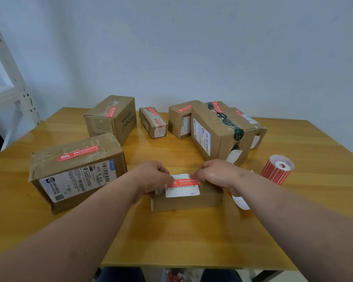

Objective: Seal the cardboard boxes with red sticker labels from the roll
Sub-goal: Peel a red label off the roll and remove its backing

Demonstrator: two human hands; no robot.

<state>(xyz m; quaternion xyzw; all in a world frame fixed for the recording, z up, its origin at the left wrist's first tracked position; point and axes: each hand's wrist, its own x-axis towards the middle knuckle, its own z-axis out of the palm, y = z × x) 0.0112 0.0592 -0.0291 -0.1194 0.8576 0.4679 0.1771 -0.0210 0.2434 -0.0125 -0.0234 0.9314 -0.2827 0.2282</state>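
Note:
A small flat cardboard box (189, 201) lies on the table in front of me, with a white shipping label on its top. A red sticker (185, 182) stretches across that label. My left hand (151, 178) pinches the sticker's left end with curled fingers, and my right hand (218, 174) pinches its right end. The fingertips hide both ends of the sticker. The roll of red stickers (277, 169) stands upright to the right of my right hand. A white backing strip (242, 202) curls out from under my right wrist.
A large box (75, 171) with a red sticker on top sits at the left. Several more stickered boxes stand at the back, among them one (112, 117) at back left and one (220, 131) with dark tape. A white metal shelf frame (10, 78) rises at far left.

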